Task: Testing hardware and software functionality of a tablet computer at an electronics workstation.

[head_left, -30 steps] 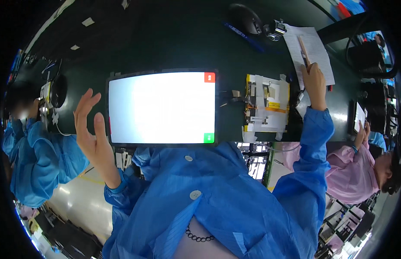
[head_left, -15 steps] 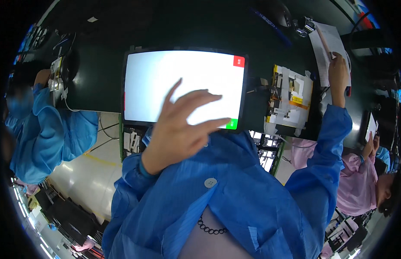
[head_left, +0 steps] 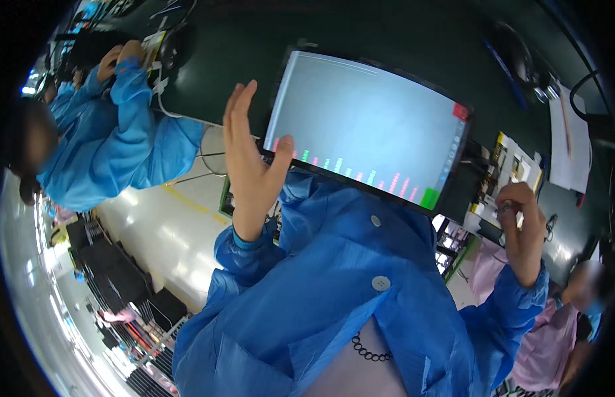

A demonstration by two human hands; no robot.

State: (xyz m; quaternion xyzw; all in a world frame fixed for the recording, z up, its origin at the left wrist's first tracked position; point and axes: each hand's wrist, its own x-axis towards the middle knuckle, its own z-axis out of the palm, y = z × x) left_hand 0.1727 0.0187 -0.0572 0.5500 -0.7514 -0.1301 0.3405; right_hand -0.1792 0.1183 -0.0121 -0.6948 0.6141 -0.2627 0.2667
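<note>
The left hand (head_left: 251,159) is wide open, fingers straight up, and holds nothing. Its thumb sits at the near left corner of the big screen (head_left: 367,126). Half a second ago this hand lay spread over the middle of the screen; now it has slid off to the left edge. The screen has changed too: it was plain white, and now it is grey with a row of little red and green bars along its near edge. So the touch seems to have brought up a new page.

The right hand (head_left: 522,221) is curled in a narrow grip on something small; I cannot tell what. It was far off by the paper (head_left: 569,142) and has come nearer.

The screen stands on the dark green tabletop (head_left: 241,59). To its right lies a yellow and white card (head_left: 512,169). On the left, another person's blue sleeve (head_left: 132,126) reaches onto the tabletop.
</note>
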